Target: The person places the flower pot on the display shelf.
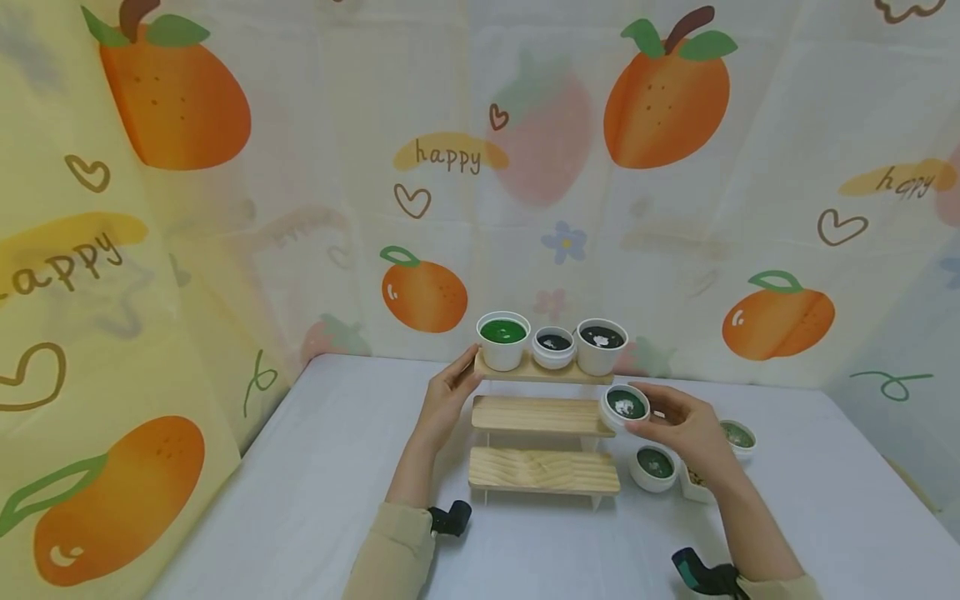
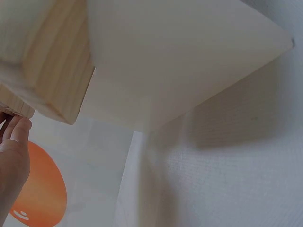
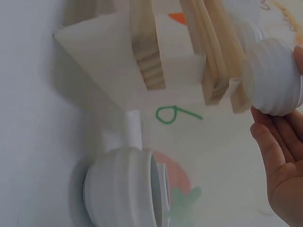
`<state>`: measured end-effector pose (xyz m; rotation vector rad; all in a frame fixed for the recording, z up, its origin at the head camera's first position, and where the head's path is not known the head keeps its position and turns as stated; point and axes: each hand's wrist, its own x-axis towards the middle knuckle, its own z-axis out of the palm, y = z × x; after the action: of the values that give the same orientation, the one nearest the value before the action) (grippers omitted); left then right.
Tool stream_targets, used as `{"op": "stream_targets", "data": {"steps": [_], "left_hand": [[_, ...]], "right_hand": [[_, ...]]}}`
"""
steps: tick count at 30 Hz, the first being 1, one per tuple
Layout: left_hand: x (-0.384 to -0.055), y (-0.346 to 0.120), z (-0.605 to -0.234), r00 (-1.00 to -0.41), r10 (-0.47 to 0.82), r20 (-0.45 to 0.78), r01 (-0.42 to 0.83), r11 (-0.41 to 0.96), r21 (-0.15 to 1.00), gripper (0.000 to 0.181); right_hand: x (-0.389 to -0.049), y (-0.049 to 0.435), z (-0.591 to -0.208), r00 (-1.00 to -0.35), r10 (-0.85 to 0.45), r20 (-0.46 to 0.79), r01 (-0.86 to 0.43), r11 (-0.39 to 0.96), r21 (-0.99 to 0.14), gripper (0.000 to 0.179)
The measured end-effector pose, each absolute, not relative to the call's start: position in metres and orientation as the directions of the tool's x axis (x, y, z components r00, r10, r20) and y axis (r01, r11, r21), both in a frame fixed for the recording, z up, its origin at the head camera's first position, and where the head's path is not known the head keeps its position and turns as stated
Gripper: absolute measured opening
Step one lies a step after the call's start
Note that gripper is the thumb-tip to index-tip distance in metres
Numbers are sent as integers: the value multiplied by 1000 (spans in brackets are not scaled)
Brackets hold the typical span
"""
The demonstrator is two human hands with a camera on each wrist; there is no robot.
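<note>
A three-tier wooden stand (image 1: 543,473) with white side supports stands on the table. My left hand (image 1: 446,398) holds the left end of its top board (image 1: 543,377); in the left wrist view the fingers (image 2: 19,130) meet that board's end. On the top board sit a white cup with bright green filling (image 1: 503,354), a small dark-filled pot (image 1: 553,354) and a larger dark-filled cup (image 1: 600,354). My right hand (image 1: 686,425) grips a small ribbed white pot (image 3: 274,78) with dark green and white contents, at the right end of the middle board (image 1: 536,415).
Right of the stand, a white pot with green contents (image 1: 654,468) is on the white table (image 1: 285,517). A lighter green pot (image 1: 738,437) and a small white dish (image 1: 697,487) are partly behind my right hand and forearm. A fruit-print cloth (image 1: 330,167) hangs behind.
</note>
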<state>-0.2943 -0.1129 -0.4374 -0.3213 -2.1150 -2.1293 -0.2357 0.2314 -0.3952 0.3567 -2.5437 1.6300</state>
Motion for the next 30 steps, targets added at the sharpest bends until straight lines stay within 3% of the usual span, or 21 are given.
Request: {"op": "stream_targets", "data": {"steps": [12,30], "left_hand": [[-295,-113,-439,-969,62,239,238,-24,971,54],[-295,-113,-438,-969,59,241,240,-20,971,54]], "right_hand": [[-242,206,-393,-965,-173,196,-252,421,-871,57],[-253,157,-396,-947,-254,197,-268,282,-921,57]]}}
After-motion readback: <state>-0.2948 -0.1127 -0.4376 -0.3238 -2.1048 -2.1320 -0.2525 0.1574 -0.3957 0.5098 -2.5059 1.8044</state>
